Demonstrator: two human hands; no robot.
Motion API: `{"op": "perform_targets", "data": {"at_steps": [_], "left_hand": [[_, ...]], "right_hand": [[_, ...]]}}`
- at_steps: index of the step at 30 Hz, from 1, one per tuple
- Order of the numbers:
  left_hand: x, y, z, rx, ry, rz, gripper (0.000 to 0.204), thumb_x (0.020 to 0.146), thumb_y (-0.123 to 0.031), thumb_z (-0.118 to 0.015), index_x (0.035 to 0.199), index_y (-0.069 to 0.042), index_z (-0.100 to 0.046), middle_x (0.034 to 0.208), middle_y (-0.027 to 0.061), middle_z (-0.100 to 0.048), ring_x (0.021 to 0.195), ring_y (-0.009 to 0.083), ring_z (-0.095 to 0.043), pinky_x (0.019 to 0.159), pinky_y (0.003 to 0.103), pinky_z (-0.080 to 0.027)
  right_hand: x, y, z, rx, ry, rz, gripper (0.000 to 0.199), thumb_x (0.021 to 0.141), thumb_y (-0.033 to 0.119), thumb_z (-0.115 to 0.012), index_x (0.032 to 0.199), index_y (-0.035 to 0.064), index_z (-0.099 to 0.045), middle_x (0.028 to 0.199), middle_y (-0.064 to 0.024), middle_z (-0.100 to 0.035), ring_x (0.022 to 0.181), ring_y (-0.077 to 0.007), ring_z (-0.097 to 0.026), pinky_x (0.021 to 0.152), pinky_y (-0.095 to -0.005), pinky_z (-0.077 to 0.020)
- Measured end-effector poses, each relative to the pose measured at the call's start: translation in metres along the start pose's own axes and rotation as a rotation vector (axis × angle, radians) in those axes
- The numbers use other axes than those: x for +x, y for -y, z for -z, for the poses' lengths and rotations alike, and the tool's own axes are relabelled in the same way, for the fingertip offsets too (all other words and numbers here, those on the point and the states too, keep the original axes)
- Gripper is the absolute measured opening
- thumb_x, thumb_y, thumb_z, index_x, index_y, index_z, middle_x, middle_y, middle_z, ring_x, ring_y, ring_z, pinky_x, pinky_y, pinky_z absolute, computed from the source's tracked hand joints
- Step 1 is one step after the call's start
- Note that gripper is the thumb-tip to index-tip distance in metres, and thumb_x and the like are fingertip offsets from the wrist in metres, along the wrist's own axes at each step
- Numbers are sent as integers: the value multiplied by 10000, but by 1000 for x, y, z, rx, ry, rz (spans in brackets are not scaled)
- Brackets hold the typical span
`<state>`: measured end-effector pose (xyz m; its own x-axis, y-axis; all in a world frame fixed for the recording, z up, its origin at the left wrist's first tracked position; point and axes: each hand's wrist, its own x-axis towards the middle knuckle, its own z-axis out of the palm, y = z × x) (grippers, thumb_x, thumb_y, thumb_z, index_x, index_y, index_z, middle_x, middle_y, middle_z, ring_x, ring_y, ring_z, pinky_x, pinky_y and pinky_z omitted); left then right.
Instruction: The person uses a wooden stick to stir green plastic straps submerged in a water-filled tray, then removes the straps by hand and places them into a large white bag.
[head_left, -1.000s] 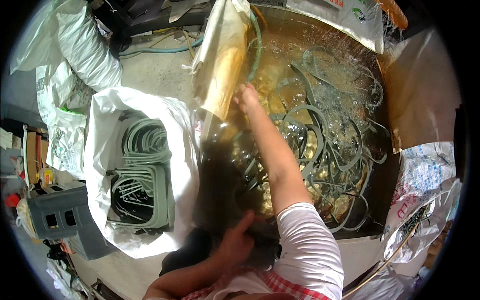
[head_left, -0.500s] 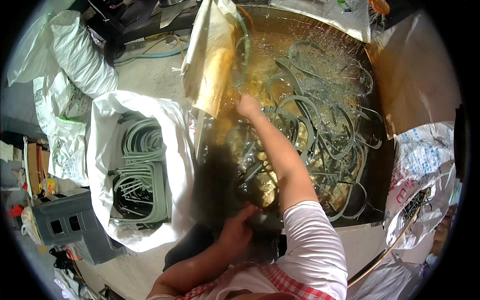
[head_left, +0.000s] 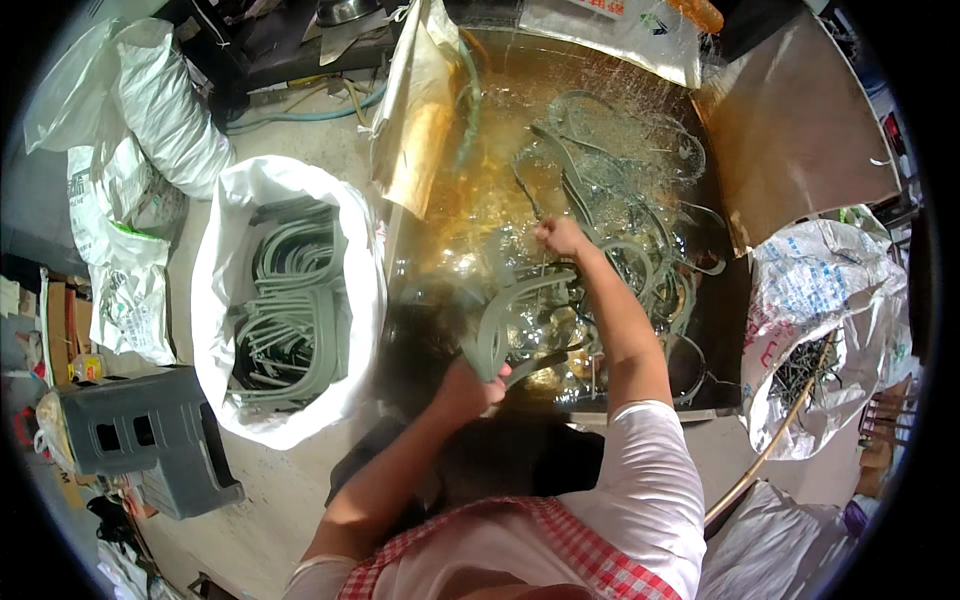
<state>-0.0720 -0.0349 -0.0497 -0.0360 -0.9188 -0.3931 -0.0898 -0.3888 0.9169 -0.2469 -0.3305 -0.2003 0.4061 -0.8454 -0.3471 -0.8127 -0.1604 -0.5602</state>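
1. Left hand (head_left: 468, 385) is nearest, at the front edge of the tank (head_left: 800, 130). Its fingers are closed around a bundle of grey-green curved strips (head_left: 497, 325) that rise out of the liquid and arch over to the right.
2. Those strips look like wet, bendy rubber or plastic: light singly, springy, probably slippery, and likely to snag on one another. Gripping several together near the bend, as the left hand does, seems the surest hold.
3. Right hand (head_left: 560, 237) reaches further out over the middle of the tank, fingers curled shut on a thin dark strand (head_left: 528, 195) among the soaking pieces.
4. Loose loops and strips (head_left: 640, 200) lie tangled across the amber liquid beyond and to the right of that hand; a lifted piece would probably drag its neighbours.
5. To the left stands an open white sack (head_left: 215, 330) filled with similar grey-green strips, with a grey plastic stool (head_left: 140, 440) beside it.
6. On the right is a printed sack (head_left: 810, 310) holding dark pieces.
7. Farthest off, a crumpled plastic sheet (head_left: 420, 110) hangs over the tank's left rim, close to the path towards the white sack.
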Motion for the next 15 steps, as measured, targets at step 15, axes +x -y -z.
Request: {"op": "perform_targets", "data": {"at_steps": [15], "left_hand": [[-17, -22, 27, -333, 35, -186, 454, 594, -43, -648, 1021, -50, -493, 729, -10, -510, 661, 93, -501, 607, 238, -411]], "right_hand": [[-253, -33, 6, 1612, -412, -284, 286, 891, 364, -539, 833, 88, -492, 681, -23, -481, 655, -181, -477, 636, -316, -434]]}}
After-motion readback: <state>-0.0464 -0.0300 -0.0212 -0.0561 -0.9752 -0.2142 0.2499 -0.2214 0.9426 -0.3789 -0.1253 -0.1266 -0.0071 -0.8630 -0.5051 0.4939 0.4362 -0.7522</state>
